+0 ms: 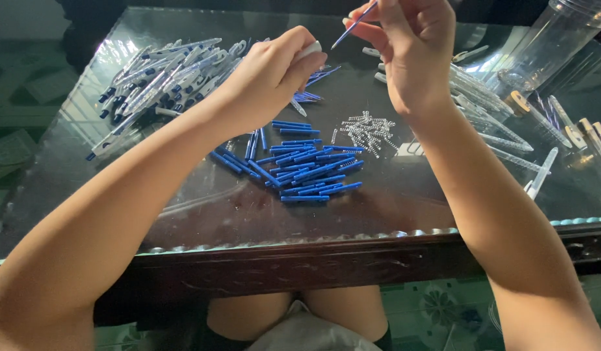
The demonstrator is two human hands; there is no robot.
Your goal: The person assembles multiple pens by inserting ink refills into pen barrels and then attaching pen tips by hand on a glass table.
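My left hand (274, 68) is raised above the glass table and closed on a small white pen part (311, 49) between thumb and fingers. Just to its right, my right hand (411, 45) pinches a thin blue ink refill (352, 26) that slants down toward the white part. Below both hands lies a heap of blue refill tubes (307, 166). A small pile of metal springs (365, 130) sits to the right of that heap.
A pile of assembled white-and-blue pens (160, 81) lies at the far left of the glass tabletop (216, 208). Clear pen barrels (495, 123) are spread on the right, beside a clear plastic jar (547, 45). A dark wooden table edge (300, 260) runs along the front.
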